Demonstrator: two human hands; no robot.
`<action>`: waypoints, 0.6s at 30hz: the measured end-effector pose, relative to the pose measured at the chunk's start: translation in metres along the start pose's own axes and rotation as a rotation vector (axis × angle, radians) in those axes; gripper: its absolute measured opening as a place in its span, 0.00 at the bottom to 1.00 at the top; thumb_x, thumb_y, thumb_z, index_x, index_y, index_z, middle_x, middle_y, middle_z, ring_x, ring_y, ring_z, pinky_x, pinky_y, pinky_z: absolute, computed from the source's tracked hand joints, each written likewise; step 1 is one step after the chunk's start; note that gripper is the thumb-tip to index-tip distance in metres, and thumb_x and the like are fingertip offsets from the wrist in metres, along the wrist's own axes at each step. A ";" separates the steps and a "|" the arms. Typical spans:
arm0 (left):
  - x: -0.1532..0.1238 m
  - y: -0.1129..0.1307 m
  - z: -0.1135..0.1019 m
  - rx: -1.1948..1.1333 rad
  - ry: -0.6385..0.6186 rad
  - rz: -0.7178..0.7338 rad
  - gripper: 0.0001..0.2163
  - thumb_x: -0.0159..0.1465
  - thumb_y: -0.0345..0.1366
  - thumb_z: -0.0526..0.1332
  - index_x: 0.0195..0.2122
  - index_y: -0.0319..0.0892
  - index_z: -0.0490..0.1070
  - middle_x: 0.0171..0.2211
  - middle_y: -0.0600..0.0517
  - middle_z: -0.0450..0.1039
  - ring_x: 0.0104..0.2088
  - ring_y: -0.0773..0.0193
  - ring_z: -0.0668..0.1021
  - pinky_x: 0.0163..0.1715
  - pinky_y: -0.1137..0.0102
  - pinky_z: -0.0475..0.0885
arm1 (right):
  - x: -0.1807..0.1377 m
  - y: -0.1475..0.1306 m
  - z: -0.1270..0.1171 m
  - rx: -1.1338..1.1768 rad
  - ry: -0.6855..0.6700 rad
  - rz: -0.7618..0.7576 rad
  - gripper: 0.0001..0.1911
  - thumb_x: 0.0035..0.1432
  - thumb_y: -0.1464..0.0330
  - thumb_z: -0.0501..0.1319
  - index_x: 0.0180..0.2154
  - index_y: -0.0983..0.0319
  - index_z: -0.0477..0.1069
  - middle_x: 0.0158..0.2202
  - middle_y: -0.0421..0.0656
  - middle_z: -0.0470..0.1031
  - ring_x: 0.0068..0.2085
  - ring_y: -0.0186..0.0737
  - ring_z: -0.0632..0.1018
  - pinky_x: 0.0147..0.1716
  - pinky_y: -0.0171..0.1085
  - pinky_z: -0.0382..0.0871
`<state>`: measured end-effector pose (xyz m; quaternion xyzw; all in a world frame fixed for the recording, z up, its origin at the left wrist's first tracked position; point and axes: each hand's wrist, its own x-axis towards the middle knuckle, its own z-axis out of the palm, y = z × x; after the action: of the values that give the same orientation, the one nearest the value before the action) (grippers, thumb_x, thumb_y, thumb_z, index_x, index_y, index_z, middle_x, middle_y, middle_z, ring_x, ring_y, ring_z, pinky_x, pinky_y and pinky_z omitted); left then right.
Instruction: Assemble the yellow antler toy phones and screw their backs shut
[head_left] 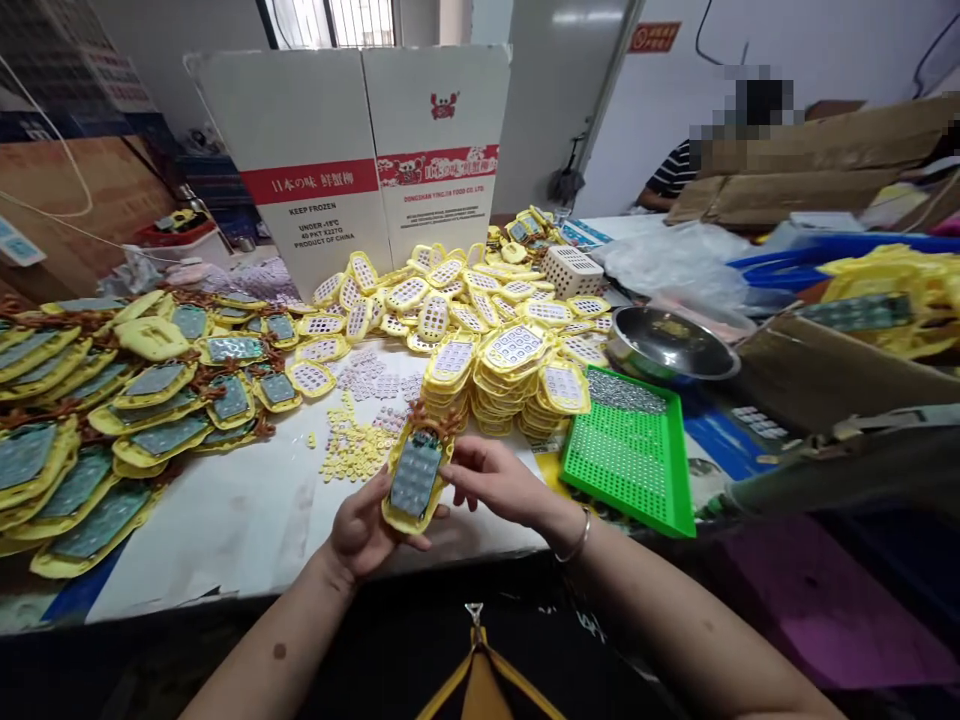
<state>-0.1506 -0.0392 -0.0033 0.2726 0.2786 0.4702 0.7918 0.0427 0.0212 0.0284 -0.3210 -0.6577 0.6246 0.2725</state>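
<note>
My left hand [364,530] grips a yellow toy-phone shell [415,478] from below; its grey keypad sheet faces up and brown antlers stick out at its top. My right hand [499,482] touches the shell's right edge with curled fingers, and a bracelet circles that wrist. Just beyond the shell lie loose small yellow buttons [352,450] and pale keypad pieces [373,382] on the white table sheet [247,520].
Finished shells with grey pads [112,420] pile up at left. Stacks of empty yellow shells [502,370] rise behind, before a white carton [360,150]. A green perforated tray [630,455] and steel bowl [667,345] sit right. Another person [675,170] sits at the back right.
</note>
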 end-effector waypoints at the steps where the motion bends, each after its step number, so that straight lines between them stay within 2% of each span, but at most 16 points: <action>1: 0.000 -0.001 -0.001 -0.052 -0.083 -0.019 0.19 0.59 0.44 0.65 0.49 0.41 0.74 0.45 0.42 0.79 0.43 0.45 0.82 0.27 0.63 0.80 | -0.002 -0.006 -0.005 -0.127 -0.030 -0.016 0.17 0.57 0.54 0.62 0.31 0.63 0.71 0.24 0.38 0.72 0.22 0.31 0.72 0.20 0.32 0.65; 2: 0.001 -0.002 -0.002 -0.093 -0.143 -0.026 0.18 0.60 0.43 0.64 0.48 0.40 0.75 0.47 0.42 0.78 0.44 0.44 0.81 0.27 0.63 0.81 | -0.003 -0.014 -0.012 -0.273 -0.008 -0.055 0.16 0.58 0.56 0.62 0.31 0.63 0.73 0.24 0.39 0.74 0.23 0.32 0.73 0.22 0.33 0.65; 4: 0.003 -0.007 -0.003 -0.151 -0.198 -0.024 0.18 0.61 0.42 0.63 0.50 0.40 0.75 0.53 0.41 0.75 0.46 0.45 0.81 0.30 0.62 0.81 | -0.004 -0.030 -0.031 -0.598 0.210 -0.188 0.14 0.61 0.59 0.60 0.32 0.62 0.77 0.27 0.42 0.78 0.28 0.36 0.75 0.29 0.36 0.67; 6: 0.006 -0.010 -0.003 -0.181 -0.172 -0.002 0.20 0.63 0.44 0.62 0.53 0.40 0.74 0.56 0.41 0.73 0.45 0.47 0.81 0.35 0.61 0.81 | -0.002 -0.044 -0.054 -0.935 0.512 -0.312 0.12 0.63 0.63 0.58 0.36 0.61 0.78 0.33 0.47 0.80 0.34 0.40 0.76 0.35 0.40 0.68; 8: 0.009 -0.010 -0.002 -0.184 -0.116 0.020 0.21 0.63 0.46 0.62 0.53 0.40 0.74 0.55 0.41 0.74 0.44 0.48 0.81 0.40 0.58 0.80 | 0.003 -0.055 -0.078 -1.249 0.632 -0.349 0.11 0.62 0.70 0.57 0.39 0.61 0.79 0.42 0.51 0.79 0.41 0.46 0.76 0.39 0.43 0.66; 10: 0.013 -0.008 -0.001 -0.190 -0.057 0.032 0.24 0.63 0.51 0.60 0.53 0.38 0.74 0.54 0.40 0.75 0.45 0.47 0.81 0.43 0.56 0.79 | 0.010 -0.061 -0.095 -1.481 0.629 -0.307 0.12 0.59 0.75 0.58 0.38 0.60 0.79 0.48 0.51 0.77 0.45 0.49 0.74 0.41 0.45 0.65; 13: 0.017 -0.003 0.001 -0.213 0.010 0.020 0.31 0.62 0.58 0.55 0.53 0.36 0.74 0.53 0.37 0.75 0.45 0.46 0.81 0.43 0.52 0.78 | 0.019 -0.064 -0.105 -1.662 0.515 -0.271 0.12 0.57 0.77 0.59 0.33 0.59 0.79 0.50 0.49 0.77 0.49 0.50 0.73 0.42 0.45 0.64; 16: 0.019 0.000 0.004 -0.223 0.037 -0.002 0.29 0.65 0.57 0.52 0.53 0.36 0.73 0.51 0.37 0.76 0.44 0.47 0.81 0.38 0.52 0.79 | 0.022 -0.064 -0.104 -1.768 0.410 -0.323 0.11 0.59 0.78 0.57 0.32 0.61 0.77 0.50 0.48 0.77 0.51 0.49 0.73 0.46 0.45 0.63; 18: 0.019 0.000 0.005 -0.227 0.032 0.012 0.26 0.65 0.55 0.53 0.52 0.38 0.74 0.49 0.38 0.77 0.42 0.48 0.81 0.34 0.55 0.80 | 0.021 -0.064 -0.104 -1.812 0.413 -0.381 0.11 0.61 0.78 0.56 0.34 0.61 0.76 0.50 0.48 0.77 0.52 0.48 0.73 0.51 0.46 0.62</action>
<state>-0.1396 -0.0232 -0.0033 0.1751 0.2344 0.5076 0.8104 0.1028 0.1031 0.0991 -0.4017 -0.8723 -0.2478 0.1279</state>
